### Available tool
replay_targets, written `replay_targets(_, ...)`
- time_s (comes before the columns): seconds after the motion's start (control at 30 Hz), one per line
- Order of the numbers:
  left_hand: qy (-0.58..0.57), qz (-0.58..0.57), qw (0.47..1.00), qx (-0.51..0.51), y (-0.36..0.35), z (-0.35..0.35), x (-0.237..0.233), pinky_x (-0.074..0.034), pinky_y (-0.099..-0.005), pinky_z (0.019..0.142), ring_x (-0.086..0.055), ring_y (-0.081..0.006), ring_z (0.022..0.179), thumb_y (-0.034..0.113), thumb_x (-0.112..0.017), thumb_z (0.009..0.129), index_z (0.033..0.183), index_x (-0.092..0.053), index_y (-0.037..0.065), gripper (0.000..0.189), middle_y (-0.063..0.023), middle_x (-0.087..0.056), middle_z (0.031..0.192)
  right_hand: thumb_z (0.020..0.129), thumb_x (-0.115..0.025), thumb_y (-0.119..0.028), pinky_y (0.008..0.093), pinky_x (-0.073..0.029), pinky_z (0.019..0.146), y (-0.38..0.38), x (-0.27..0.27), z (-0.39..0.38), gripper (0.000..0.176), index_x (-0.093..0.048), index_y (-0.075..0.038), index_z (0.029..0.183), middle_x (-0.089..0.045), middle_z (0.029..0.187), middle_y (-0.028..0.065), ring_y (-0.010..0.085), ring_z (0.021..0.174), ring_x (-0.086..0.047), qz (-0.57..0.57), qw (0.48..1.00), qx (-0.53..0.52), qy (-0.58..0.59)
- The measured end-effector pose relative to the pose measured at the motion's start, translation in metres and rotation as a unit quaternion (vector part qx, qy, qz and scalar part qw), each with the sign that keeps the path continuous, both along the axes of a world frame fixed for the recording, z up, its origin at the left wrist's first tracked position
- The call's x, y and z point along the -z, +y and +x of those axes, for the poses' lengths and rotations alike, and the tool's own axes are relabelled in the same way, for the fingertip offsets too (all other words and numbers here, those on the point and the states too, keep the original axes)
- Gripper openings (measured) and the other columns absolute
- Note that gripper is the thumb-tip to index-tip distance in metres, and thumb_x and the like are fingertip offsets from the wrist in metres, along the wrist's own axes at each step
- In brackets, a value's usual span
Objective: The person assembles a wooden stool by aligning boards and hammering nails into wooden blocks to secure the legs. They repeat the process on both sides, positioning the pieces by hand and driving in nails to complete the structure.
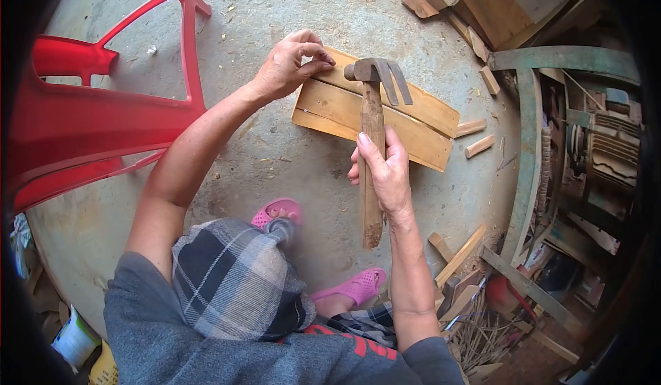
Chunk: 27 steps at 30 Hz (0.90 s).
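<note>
My right hand [385, 175] is wrapped round the wooden handle of a claw hammer [372, 120]. The hammer's metal head, with its claw toward the right, is above a low wooden piece [406, 139] made of planks side by side. At the far left corner of those planks, my left hand [292, 66] has its thumb and fingers pinched together just over the wood. What they hold, if anything, is too small to make out. Dark gaps run between the planks, and the hammer hides part of the middle.
A red plastic chair [103, 123] lies at the left. Small wood offcuts [480, 146] are on the concrete floor [261, 13] right of the planks. A green metal frame [527, 158] with machinery stands at the right, above piled sticks and scraps [478, 337]. Pink sandals [354, 288] are below.
</note>
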<state>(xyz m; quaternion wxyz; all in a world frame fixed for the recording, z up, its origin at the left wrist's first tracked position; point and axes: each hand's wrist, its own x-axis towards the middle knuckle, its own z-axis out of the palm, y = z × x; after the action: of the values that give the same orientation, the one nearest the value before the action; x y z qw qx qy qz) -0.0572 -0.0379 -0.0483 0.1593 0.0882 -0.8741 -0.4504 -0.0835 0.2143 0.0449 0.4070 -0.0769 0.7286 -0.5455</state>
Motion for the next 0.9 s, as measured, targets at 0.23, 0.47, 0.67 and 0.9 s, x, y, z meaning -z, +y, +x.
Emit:
replay_targets(0.23,-0.017,0.017,1.0,-0.008,0.001,-0.001,-0.002,-0.051,-0.0324,0.086,-0.062,-0.0171,0.097,0.019,-0.075,0.088,0.094,-0.076,0.008,0.012,-0.0028,-0.062,0.098,0.094,-0.065,-0.043,0.0238,-0.05,0.049,-0.007,-0.003,-0.002,0.042,-0.056,-0.003,0.102,-0.059,0.074,0.0028,0.0084,0.056,-0.06,-0.008,0.999,-0.027,0.017)
replay_targets(0.47,0.0,0.002,1.0,-0.015,0.004,0.0,-0.001,-0.051,-0.0322,0.085,-0.062,-0.0176,0.095,0.017,-0.075,0.087,0.093,-0.075,0.007,0.012,-0.0025,-0.062,0.098,0.095,-0.064,-0.041,0.0234,-0.049,0.049,-0.017,-0.017,-0.002,0.04,-0.057,-0.003,0.104,-0.058,0.074,0.0019,0.0081,0.056,-0.059,-0.028,0.999,-0.017,0.03)
replay_targets(0.67,-0.003,-0.004,1.0,-0.023,0.005,0.002,-0.002,-0.051,-0.0331,0.086,-0.062,-0.0183,0.096,0.016,-0.076,0.085,0.091,-0.075,0.008,0.009,-0.0024,-0.062,0.099,0.096,-0.063,-0.041,0.0231,-0.048,0.049,-0.025,-0.014,-0.004,0.04,-0.058,-0.003,0.107,-0.057,0.071,0.0006,0.0075,0.055,-0.058,0.002,0.999,-0.036,0.041)
replay_targets(0.9,0.006,0.016,1.0,-0.02,0.006,0.001,0.0,-0.051,-0.0327,0.085,-0.063,-0.0187,0.096,0.015,-0.076,0.084,0.092,-0.075,0.008,0.01,-0.0028,-0.063,0.1,0.095,-0.063,-0.04,0.0231,-0.048,0.049,-0.026,-0.034,-0.004,0.039,-0.058,-0.003,0.109,-0.058,0.071,0.0006,0.0069,0.054,-0.057,-0.02,0.997,-0.029,0.069)
